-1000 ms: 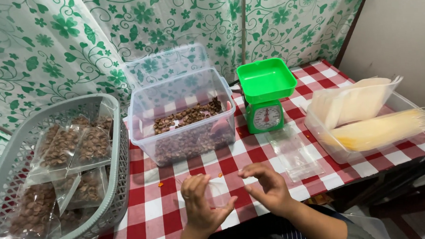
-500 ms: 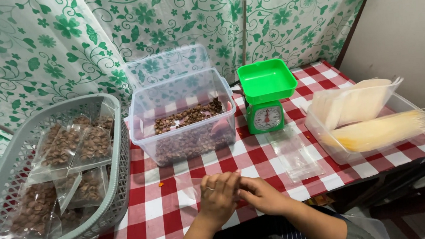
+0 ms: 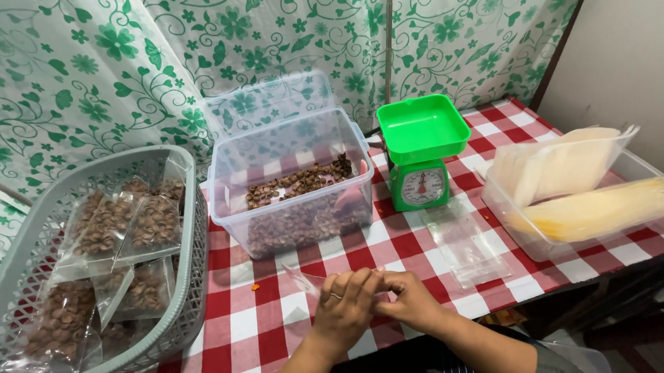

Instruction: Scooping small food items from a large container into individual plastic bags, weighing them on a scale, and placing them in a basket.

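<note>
left hand: fingers curled, tips pinching the edge of a small clear plastic bag; ring on one finger.
right hand: fingers bent in, touching the left hand's fingertips, pinching the same bag; both hands pressed close together.
bag: empty, see-through, held just above the red-white checked table, near its front edge.
behind hands: clear tub w/ brown nuts, lid propped behind it.
left side: grey basket w/ filled nut packets.
right side: green scale; clear tray w/ stacked empty bags.
btw scale & hands: more flat clear bags on table.
</note>
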